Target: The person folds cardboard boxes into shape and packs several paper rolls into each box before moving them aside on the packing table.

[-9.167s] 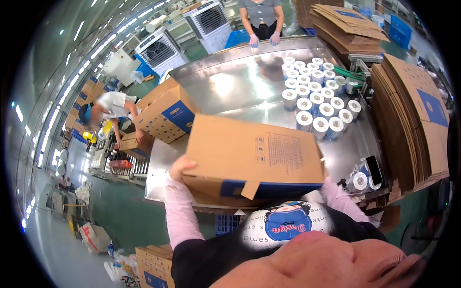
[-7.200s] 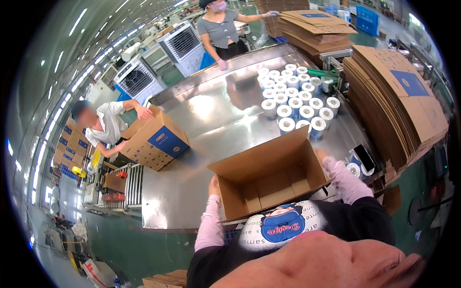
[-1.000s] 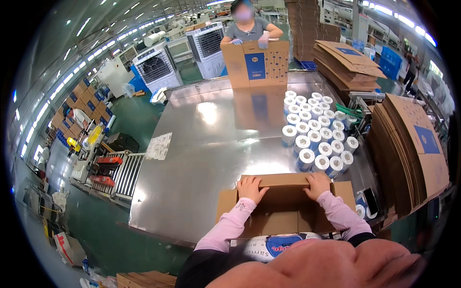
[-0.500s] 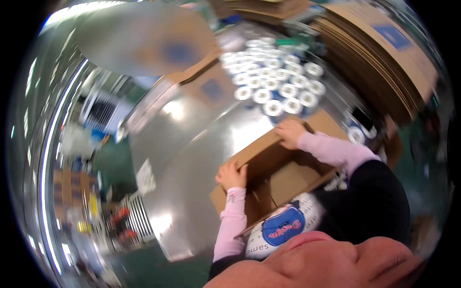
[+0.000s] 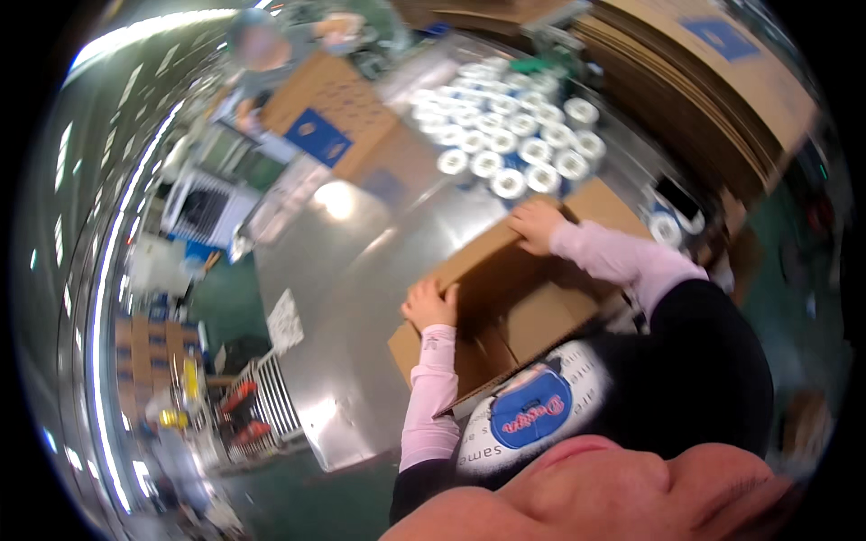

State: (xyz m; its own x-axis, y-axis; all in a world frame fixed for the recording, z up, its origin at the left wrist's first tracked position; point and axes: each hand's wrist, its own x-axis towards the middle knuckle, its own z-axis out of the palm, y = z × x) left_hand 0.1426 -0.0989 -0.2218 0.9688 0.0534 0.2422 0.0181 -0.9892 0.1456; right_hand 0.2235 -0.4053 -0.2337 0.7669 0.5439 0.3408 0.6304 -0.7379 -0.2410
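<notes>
An open cardboard box (image 5: 492,255) lies in front of my body at the near edge of the metal table. My left hand (image 5: 430,305) is closed over the left part of its far wall, with the fingers bent over the rim. Farther right on that same wall, my right hand (image 5: 538,225) grips the edge, its thumb out of sight. Inside, the box shows brown panels and no goods that I can make out. Beyond it, close to my right hand, stand many white rolls (image 5: 539,177) with round centres and blue sides.
The metal table (image 5: 347,361) stretches to the left. At its far end a person (image 5: 262,77) handles another cardboard box (image 5: 361,144) with a blue patch. Flattened cartons (image 5: 713,99) are stacked at the far right. A crumpled white sheet (image 5: 285,322) lies at the left edge.
The large blurred shape at the upper left is gone; the person and the upright carton show there now. The view has shifted slightly. My hands keep their hold on the box wall.
</notes>
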